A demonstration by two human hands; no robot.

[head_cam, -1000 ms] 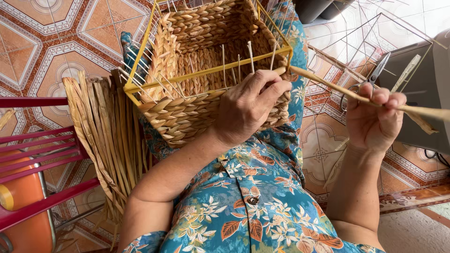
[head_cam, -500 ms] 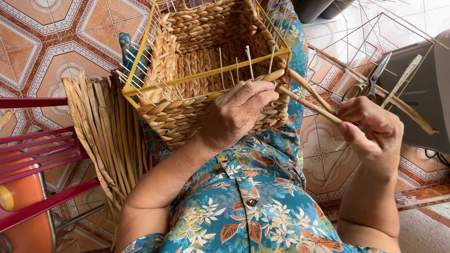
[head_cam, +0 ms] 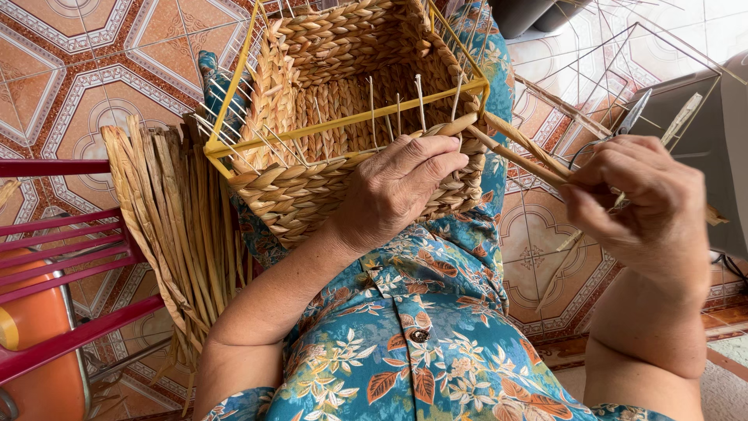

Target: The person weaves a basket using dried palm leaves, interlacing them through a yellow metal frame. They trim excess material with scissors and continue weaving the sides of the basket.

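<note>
A half-woven straw basket on a yellow wire frame rests on my lap, its open side toward me. My left hand presses on the basket's near woven wall just under the yellow rim wire. My right hand is off to the right of the basket, fingers closed on twisted straw strands that run from the basket's right corner to that hand. Thin white wire uprights stick up along the rim.
A bundle of dried straw lies at my left side. A red metal chair frame stands at the far left. Empty wire frames and a grey box are on the patterned tile floor to the right.
My right hand has come in closer to the basket and lower, sliding along the straw strands. My left hand stays pressed on the basket's near wall.
</note>
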